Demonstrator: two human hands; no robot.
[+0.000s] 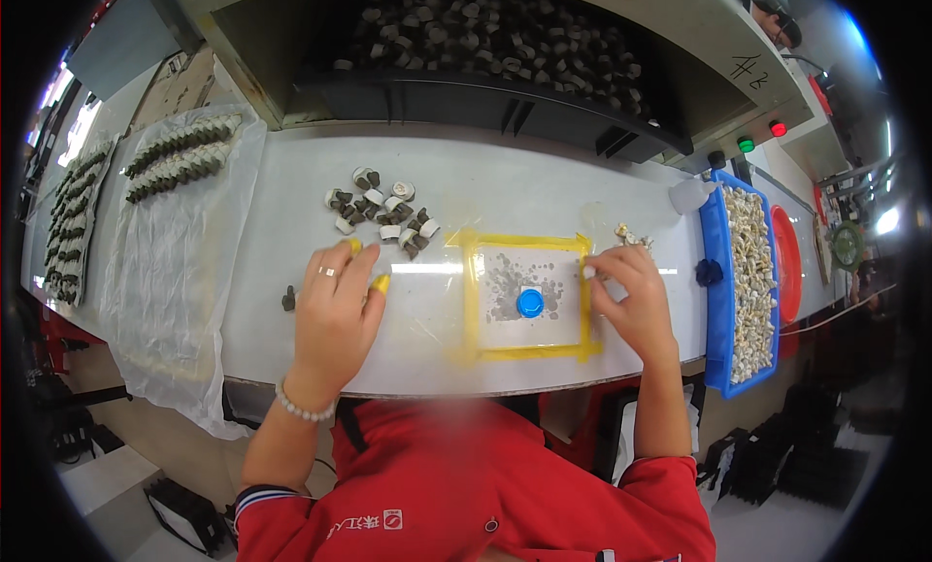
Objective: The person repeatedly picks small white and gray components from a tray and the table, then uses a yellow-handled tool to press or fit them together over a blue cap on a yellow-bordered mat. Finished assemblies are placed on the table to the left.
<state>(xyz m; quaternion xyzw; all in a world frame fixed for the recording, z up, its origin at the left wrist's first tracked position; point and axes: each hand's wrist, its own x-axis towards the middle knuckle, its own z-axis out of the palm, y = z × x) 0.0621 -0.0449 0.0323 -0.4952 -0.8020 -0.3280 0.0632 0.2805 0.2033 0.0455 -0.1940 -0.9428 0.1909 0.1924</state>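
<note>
My left hand (pixel 335 300) is over the table's left half, yellow covers on thumb and forefinger. Those fingers are apart with nothing visible between them. Just beyond lies a loose pile of small white parts with dark grey stems (pixel 388 213). One dark piece (pixel 288 298) lies left of the hand. My right hand (pixel 633 295) pinches a small whitish piece (pixel 588 271) at the right edge of a yellow-taped square (pixel 476 310). Inside the square, a round blue cap (pixel 530 303) sits among grey wet-looking spots. A few small cream pieces (pixel 631 236) lie beyond my right hand.
At right stand a blue tray (pixel 716 348) of cream pieces, a white squeeze bottle (pixel 687 195) and a red basin (pixel 784 261). A black bin (pixel 466 101) of similar parts is at the back. Plastic sheeting (pixel 165 271) with rows of parts (pixel 184 159) lies left.
</note>
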